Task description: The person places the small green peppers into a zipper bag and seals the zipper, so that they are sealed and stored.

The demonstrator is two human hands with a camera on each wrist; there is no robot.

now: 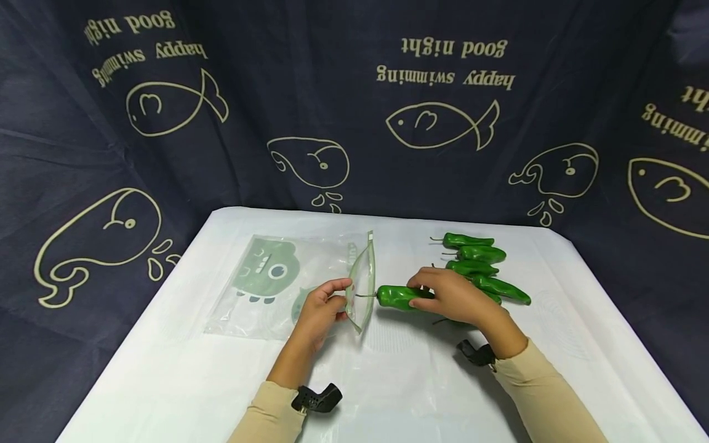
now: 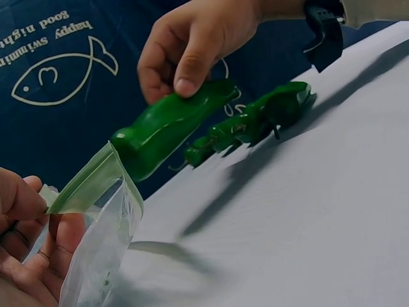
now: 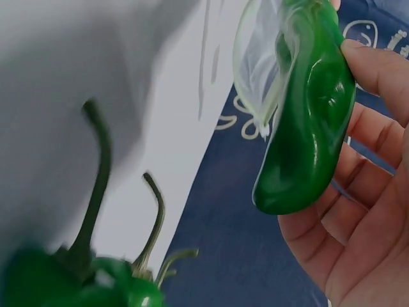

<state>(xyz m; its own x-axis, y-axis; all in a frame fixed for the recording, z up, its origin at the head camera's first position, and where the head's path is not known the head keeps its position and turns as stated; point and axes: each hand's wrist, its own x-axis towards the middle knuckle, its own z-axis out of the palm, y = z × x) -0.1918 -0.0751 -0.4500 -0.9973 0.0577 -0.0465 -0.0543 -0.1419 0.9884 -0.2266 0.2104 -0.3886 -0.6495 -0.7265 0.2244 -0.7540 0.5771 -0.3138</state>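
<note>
A clear zip bag (image 1: pixel 327 258) with green monster prints lies on the white table, its green-edged mouth spread apart on the right side. My left hand (image 1: pixel 323 311) pinches one edge of that mouth between thumb and fingers. In my right hand (image 1: pixel 451 295) is a green pepper (image 1: pixel 394 297), gripped with thumb and fingers above the table. The pepper's stem points left into the bag's opening. The left wrist view shows the pepper (image 2: pixel 169 125) right at the bag's green rim (image 2: pixel 89 182). In the right wrist view its blunt tip (image 3: pixel 287 192) hangs below my fingers.
Several more green peppers (image 1: pixel 480 253) lie in a row on the right of the table, stems to the left, partly behind my right hand. A dark curtain (image 1: pixel 310 80) with fish drawings stands behind the white table (image 1: pixel 183 369).
</note>
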